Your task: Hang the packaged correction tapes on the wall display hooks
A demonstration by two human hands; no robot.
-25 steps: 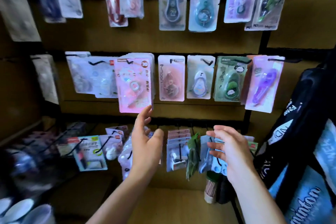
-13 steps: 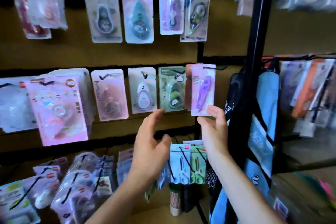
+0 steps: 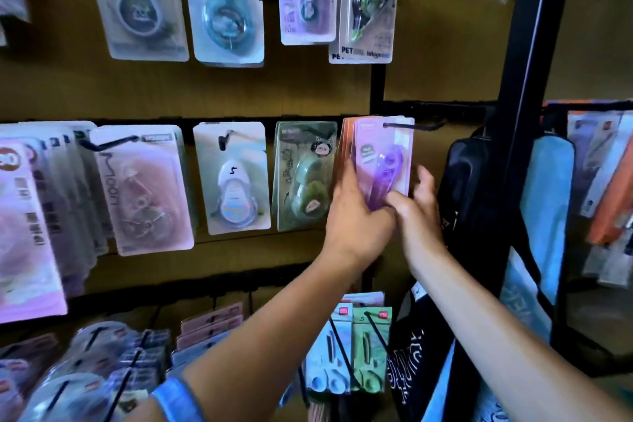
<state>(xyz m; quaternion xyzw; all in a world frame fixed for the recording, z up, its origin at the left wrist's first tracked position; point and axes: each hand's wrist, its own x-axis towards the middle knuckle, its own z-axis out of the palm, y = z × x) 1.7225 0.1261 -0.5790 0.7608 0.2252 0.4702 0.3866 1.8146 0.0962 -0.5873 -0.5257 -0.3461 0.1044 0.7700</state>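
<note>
Purple correction tape pack (image 3: 385,161) hangs upright on black hook (image 3: 411,126).

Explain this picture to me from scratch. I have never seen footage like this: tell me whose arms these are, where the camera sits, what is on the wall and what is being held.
There is no machine here. The arms belong to a person who wears one wide-angle camera on the head, so you look forward and down along the forearms.

In front is a wall display: rows of black hooks, each carrying blister packs of correction tape. In the middle row hang a white pack and a green pack.

Both hands meet at the stack of purple packs, which hangs on the hook at the right end of that row. The left hand presses against the stack's left side and lower front. The right hand grips its bottom right corner.

A black post stands to the right, with dark bags hanging by it. More packs hang below.
</note>
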